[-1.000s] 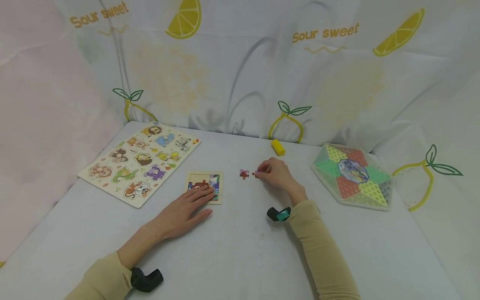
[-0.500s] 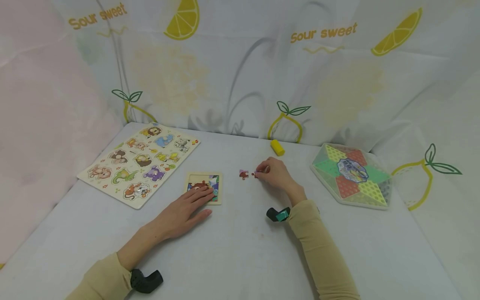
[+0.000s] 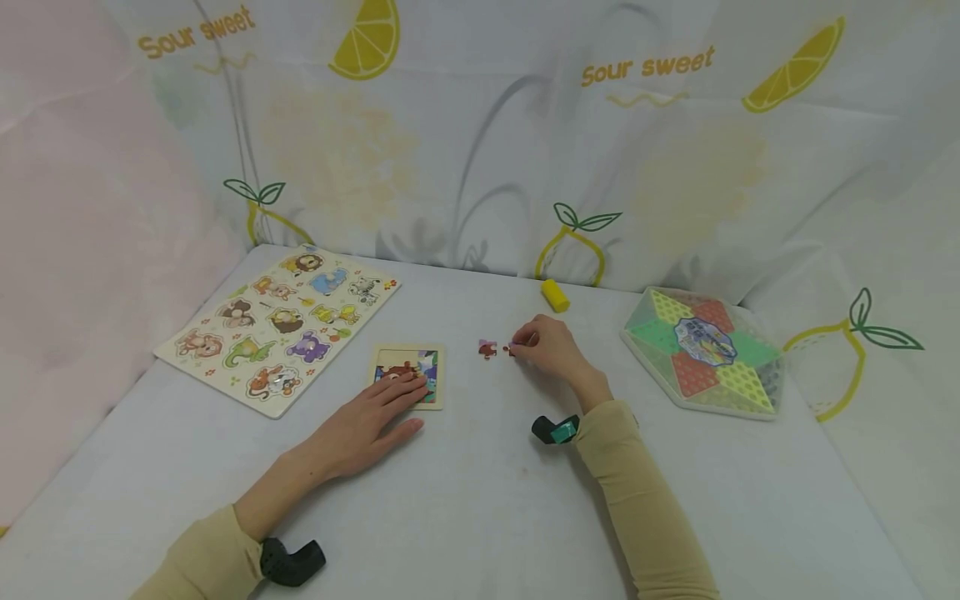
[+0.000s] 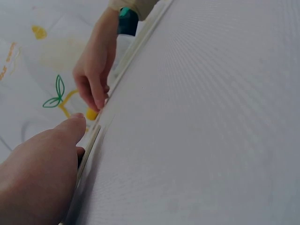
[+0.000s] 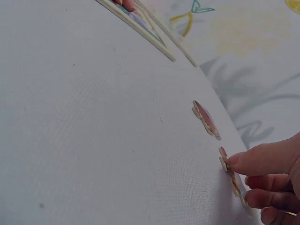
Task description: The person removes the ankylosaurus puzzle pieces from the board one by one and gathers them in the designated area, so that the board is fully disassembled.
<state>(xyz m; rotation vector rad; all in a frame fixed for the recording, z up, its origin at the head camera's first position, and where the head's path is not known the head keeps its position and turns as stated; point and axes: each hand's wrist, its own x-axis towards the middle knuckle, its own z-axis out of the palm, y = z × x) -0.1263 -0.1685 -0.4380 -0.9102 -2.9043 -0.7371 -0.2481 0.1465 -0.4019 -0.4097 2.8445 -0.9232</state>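
Note:
My left hand [image 3: 367, 429] lies with fairly straight fingers across a small wooden jigsaw tray [image 3: 439, 375]. Part of a brown animal picture shows in it, and the fingers cover its lower portion. To the right, my right hand [image 3: 553, 350] pinches a reddish-brown jigsaw piece [image 3: 507, 350] by its edges. The right wrist view shows the thumb on one side of this piece [image 5: 234, 180] and the fingertips by its far end, low over the cloth. A second jigsaw piece [image 3: 487, 349] lies flat between the tray and the right hand.
A large animal peg puzzle board [image 3: 225, 317] lies at the left. At the right sits a hexagonal Chinese checkers box [image 3: 705, 354]. A yellow cylinder [image 3: 556, 295] rests near the back, before a lemon-print curtain [image 3: 480, 125]. Black wrist cameras [image 3: 292, 562] jut from both cuffs.

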